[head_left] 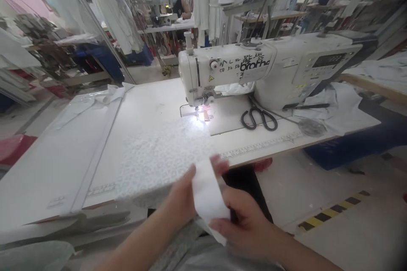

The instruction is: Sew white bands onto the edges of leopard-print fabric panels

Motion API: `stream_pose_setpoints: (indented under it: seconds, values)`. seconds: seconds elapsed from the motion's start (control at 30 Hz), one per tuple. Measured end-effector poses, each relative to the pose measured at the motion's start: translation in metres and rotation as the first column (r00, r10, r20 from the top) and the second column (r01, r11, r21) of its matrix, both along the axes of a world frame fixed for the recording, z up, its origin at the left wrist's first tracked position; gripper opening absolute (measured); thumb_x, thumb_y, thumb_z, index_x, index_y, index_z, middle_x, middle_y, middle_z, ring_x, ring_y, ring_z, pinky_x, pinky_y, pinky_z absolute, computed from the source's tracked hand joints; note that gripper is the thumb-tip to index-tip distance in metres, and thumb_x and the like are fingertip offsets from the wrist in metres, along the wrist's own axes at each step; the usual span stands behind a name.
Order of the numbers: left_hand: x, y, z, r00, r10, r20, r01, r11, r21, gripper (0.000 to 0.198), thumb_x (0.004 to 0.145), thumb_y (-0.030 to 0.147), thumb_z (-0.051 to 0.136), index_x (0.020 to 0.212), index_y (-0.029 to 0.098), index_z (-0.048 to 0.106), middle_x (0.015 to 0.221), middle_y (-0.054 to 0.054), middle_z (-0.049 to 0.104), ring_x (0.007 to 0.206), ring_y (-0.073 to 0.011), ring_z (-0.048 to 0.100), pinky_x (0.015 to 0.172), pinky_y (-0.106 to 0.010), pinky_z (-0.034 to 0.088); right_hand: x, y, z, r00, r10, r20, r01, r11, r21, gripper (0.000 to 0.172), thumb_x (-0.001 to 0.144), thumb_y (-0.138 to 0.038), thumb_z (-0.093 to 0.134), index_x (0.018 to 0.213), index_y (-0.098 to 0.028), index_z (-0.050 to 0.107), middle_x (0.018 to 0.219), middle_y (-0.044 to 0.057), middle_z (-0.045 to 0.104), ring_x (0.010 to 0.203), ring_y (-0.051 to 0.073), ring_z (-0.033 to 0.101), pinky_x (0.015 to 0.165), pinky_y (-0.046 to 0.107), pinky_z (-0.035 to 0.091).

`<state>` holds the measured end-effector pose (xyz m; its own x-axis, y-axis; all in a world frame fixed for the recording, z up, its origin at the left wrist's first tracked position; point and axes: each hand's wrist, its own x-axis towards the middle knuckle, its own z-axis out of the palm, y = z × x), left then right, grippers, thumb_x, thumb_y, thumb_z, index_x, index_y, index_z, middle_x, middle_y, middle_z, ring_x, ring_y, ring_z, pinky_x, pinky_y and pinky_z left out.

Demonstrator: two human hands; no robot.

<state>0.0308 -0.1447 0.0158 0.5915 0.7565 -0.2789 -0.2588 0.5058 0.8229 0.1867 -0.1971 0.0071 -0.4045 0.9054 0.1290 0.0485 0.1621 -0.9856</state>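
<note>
A person is sitting at a white sewing table (133, 106), holding a small white fabric strip (208, 194) just off its near edge, in front of the sewing machine (254, 72). The left hand (181, 201) is pinching the strip's left side between thumb and fingers, while the right hand (246, 224) is gripping its lower end, fingers curled closed. To my eye, keeping both grips light and the strip flat and taut would be helping here; black scissors (259, 118) are lying beside the machine.
</note>
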Motion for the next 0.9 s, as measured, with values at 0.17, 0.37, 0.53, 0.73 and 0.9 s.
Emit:
stream_pose_setpoints:
  seconds: [0.17,0.37,0.53,0.73,0.9]
  values:
    - [-0.017,0.035,0.027,0.914,0.392,-0.109,-0.387,0.92,0.061,0.036,0.081,0.032,0.057,0.114,0.018,0.055,0.108,-0.009,0.065,0.106,-0.0237,0.058,0.09,-0.035,0.047,-0.001,-0.006,-0.066,0.962,0.033,0.272,0.014,0.985,-0.17,0.004,0.075,-0.016,0.054,0.071,-0.017,0.056,0.07,0.0,0.056,0.066,0.016,0.051,0.063,0.026,0.041]
    - [0.009,0.011,0.018,0.96,0.254,-0.116,-0.269,0.952,-0.147,0.026,0.07,0.019,0.065,0.094,0.014,0.058,0.08,-0.007,0.068,0.072,-0.0196,0.067,0.068,-0.031,0.053,0.002,0.003,-0.071,0.996,-0.03,0.087,0.046,0.983,-0.18,0.027,0.074,-0.016,0.059,0.101,-0.017,0.056,0.089,0.001,0.061,0.081,0.017,0.054,0.073,0.027,0.042]
    - [0.006,0.06,0.018,0.898,0.28,-0.339,-0.22,0.954,0.204,0.02,0.078,0.031,0.058,0.09,0.014,0.058,0.092,-0.012,0.066,0.082,-0.0208,0.064,0.074,-0.034,0.051,0.002,-0.007,-0.066,0.995,-0.097,0.028,0.1,0.97,-0.223,0.017,0.087,-0.03,0.049,0.086,-0.016,0.058,0.075,0.0,0.055,0.068,0.015,0.049,0.061,0.024,0.04]
    - [-0.008,0.133,0.011,0.594,0.412,-0.691,0.087,0.821,0.565,0.023,0.079,0.037,0.052,0.074,0.016,0.055,0.069,-0.004,0.058,0.065,-0.0186,0.055,0.06,-0.032,0.043,0.004,0.005,-0.095,0.923,-0.358,0.139,0.371,0.926,-0.078,0.034,0.085,-0.045,0.051,0.069,-0.017,0.06,0.084,0.006,0.054,0.081,0.021,0.053,0.068,0.028,0.045]
    - [0.002,0.163,-0.002,0.46,0.556,-0.692,0.232,0.677,0.698,0.018,0.08,0.027,0.046,0.065,0.018,0.046,0.068,-0.003,0.051,0.07,-0.0187,0.05,0.066,-0.031,0.038,-0.005,0.029,-0.102,0.925,-0.359,0.122,0.36,0.933,0.017,0.038,0.084,-0.051,0.051,0.074,-0.019,0.067,0.088,0.007,0.06,0.088,0.024,0.056,0.079,0.033,0.047]
